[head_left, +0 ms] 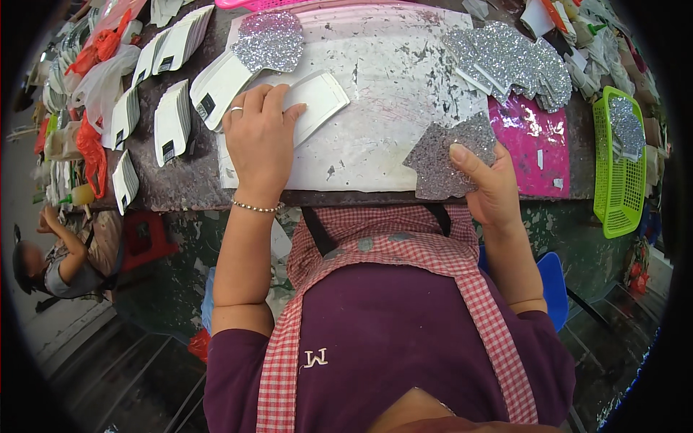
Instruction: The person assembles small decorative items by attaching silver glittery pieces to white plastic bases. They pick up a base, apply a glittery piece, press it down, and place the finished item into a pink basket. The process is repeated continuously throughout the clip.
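Observation:
My left hand (pixel 263 141), with a ring and a beaded bracelet, has its fingers bent over white cards (pixel 316 101) on the board's left side, thumb along their face. How many cards it grips is hidden. A fanned stack of white cards with black labels (pixel 219 86) lies beside it, and silver glitter cut-outs (pixel 268 45) lie just beyond. At the table's front edge, my right hand (pixel 494 184) pinches a grey glitter cut-out (pixel 444 162) with a jagged outline, thumb on top and fingers underneath. Farther right lies a pile of silver glitter cut-outs (pixel 516 61).
A worn white board (pixel 382 79) covers the table's middle, with a shiny pink sheet (pixel 534 144) at its right. More white card stacks (pixel 172 123) fan out on the left. A green basket (pixel 619 195) holds glitter pieces at the right edge. Another person (pixel 72 252) sits far left.

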### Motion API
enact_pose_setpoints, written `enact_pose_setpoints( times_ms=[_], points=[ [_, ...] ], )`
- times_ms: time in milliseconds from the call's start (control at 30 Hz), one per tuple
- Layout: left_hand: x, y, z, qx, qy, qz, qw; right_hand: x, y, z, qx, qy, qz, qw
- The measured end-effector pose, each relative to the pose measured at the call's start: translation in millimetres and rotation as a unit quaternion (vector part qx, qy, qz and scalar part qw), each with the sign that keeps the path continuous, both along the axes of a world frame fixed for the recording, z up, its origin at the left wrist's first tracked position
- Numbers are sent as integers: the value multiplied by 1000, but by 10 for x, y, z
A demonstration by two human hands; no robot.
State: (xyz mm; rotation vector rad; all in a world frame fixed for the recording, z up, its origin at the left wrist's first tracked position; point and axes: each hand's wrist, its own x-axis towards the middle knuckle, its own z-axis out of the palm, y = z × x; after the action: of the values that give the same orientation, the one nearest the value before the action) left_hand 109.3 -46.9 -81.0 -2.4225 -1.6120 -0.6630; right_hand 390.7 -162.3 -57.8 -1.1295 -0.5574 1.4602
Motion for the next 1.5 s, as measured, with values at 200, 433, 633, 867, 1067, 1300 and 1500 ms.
enact_pose_setpoints(
  times_ms=[200, 433, 633, 867, 1067, 1300, 1500],
  points=[
    [-95, 100, 83, -169, -97, -48, 980, 70, 21, -32, 13, -15, -10, 1000],
    [-306, 89, 492, -390, -140, -118, 903, 74, 25, -91, 3, -6, -26, 1000],
    [-293, -94, 443, -370, -235, -153, 886, 103, 13, -80, 5, -21, -8, 1000],
    [362, -355, 228, -211, -151, -182, 948, 276, 177, 52, -15, -193, 117, 974],
    [496, -558, 9, -98, -155, -271, 945, 341, 361, -54, -3, -309, 173, 935],
    [545, -720, -87, -106, -122, -245, 956, 264, 657, -108, -8, -333, 232, 914],
    [545, -715, -93, -117, -132, -242, 954, 268, 695, -128, -32, -359, 260, 896]
  ],
)
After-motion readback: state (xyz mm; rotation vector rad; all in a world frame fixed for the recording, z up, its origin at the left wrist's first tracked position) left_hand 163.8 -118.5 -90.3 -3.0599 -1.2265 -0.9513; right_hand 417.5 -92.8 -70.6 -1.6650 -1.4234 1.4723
